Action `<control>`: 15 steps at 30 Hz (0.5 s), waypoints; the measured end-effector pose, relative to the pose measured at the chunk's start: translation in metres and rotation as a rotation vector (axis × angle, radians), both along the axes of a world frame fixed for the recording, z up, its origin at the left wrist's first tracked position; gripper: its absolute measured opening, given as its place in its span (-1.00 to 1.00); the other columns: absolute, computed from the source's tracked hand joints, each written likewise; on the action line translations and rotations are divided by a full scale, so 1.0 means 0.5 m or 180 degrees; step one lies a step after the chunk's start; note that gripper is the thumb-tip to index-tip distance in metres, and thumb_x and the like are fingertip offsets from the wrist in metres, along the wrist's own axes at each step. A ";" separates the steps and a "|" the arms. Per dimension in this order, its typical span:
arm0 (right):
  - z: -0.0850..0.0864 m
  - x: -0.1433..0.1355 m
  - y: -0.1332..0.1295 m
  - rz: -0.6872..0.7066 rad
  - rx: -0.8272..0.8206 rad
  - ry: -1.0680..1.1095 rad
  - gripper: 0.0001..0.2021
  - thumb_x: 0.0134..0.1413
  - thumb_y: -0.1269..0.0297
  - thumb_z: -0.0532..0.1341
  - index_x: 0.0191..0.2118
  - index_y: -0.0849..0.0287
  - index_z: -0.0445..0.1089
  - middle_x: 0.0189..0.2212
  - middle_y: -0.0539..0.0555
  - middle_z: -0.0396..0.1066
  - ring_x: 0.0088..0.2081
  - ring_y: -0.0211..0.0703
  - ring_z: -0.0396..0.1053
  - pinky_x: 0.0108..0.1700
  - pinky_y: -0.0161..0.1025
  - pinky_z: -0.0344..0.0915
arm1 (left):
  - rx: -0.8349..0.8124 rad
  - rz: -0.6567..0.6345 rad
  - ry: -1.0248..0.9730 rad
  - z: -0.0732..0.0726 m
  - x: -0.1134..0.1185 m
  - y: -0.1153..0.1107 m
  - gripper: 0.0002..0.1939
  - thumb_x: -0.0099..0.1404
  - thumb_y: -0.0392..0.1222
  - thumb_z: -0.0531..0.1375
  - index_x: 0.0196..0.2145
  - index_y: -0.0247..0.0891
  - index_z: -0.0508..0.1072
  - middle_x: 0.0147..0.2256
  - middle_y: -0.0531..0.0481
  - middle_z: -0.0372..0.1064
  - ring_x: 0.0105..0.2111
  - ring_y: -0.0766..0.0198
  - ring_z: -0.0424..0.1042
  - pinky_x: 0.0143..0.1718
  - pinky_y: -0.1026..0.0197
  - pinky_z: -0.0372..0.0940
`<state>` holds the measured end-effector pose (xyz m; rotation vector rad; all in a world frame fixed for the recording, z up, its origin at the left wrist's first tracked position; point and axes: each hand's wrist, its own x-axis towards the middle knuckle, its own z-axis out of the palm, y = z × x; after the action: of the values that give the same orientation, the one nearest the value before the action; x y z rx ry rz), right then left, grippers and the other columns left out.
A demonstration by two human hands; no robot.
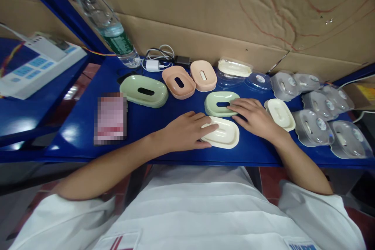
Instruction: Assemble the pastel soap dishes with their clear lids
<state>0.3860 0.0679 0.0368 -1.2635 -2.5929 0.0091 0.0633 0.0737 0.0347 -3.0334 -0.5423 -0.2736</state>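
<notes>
Near the front edge of the blue table, a cream oval dish point(225, 133) lies under the fingers of my left hand point(189, 131), which grips its left end. My right hand point(253, 119) has its fingertips on the right end of a green slotted dish point(215, 103), just behind the cream one; the thumb hangs apart, near the cream dish's corner. Another cream dish point(281, 114) lies right of my right hand, close to the wrist. Behind to the left are a larger green slotted dish point(152, 91), a darker peach dish point(180, 79) and a lighter peach dish point(203, 73).
Several clear-packed dishes point(313, 125) fill the right side of the table point(175, 156). At the back are a cream piece in clear packaging point(235, 68), a charger point(152, 65) with cables and a tall water bottle point(117, 39). A pixelated flat object point(110, 118) lies left.
</notes>
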 end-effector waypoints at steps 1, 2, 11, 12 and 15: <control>0.003 -0.003 -0.002 -0.0049 0.0111 0.0084 -0.66 0.52 0.17 0.17 0.25 0.09 0.51 0.21 0.21 0.56 0.25 0.17 0.48 0.27 0.18 0.32 | 0.0033 0.0101 -0.0007 0.001 0.000 0.001 -0.38 0.52 0.17 0.27 0.35 -0.24 0.38 0.16 -0.21 0.51 0.02 -0.01 0.53 0.00 0.01 0.35; 0.007 -0.004 -0.003 -0.0097 0.0226 0.0189 -0.68 0.52 0.16 0.18 0.22 0.08 0.53 0.15 0.18 0.60 0.19 0.14 0.52 0.24 0.15 0.33 | 0.0066 0.0184 -0.0022 0.001 0.000 0.001 -0.36 0.52 0.18 0.27 0.38 -0.23 0.35 0.18 -0.22 0.49 0.00 -0.01 0.54 -0.02 0.01 0.35; 0.020 -0.058 -0.047 0.0820 0.0171 0.0275 -0.65 0.45 0.14 0.29 0.20 0.21 0.52 0.14 0.27 0.57 0.19 0.12 0.48 0.24 0.06 0.32 | 0.0468 0.0172 -0.0417 -0.007 0.001 0.009 -0.41 0.54 -0.06 0.27 0.43 -0.18 0.28 0.32 -0.29 0.35 0.25 -0.12 0.39 0.26 -0.10 0.22; 0.018 -0.067 -0.054 0.0865 0.0181 0.0158 -0.59 0.44 0.09 0.31 0.21 0.25 0.50 0.18 0.31 0.54 0.22 0.16 0.45 0.25 0.08 0.30 | 0.0418 0.0140 -0.0382 -0.008 0.002 0.010 -0.45 0.54 -0.07 0.26 0.39 -0.21 0.31 0.28 -0.28 0.40 0.22 -0.09 0.41 0.25 -0.09 0.23; 0.015 -0.085 -0.067 0.0897 0.0519 -0.0173 -0.56 0.43 0.08 0.32 0.21 0.31 0.48 0.15 0.34 0.55 0.18 0.15 0.45 0.22 0.06 0.28 | 0.0266 0.0065 -0.0265 -0.010 0.004 0.014 -0.60 0.56 -0.08 0.23 0.26 -0.25 0.41 0.13 -0.21 0.51 0.12 0.01 0.47 0.19 -0.05 0.26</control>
<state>0.3437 0.0345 0.0440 -0.8483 -2.7318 -0.1822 0.0654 0.0806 0.0298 -2.9450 -0.5521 -0.4122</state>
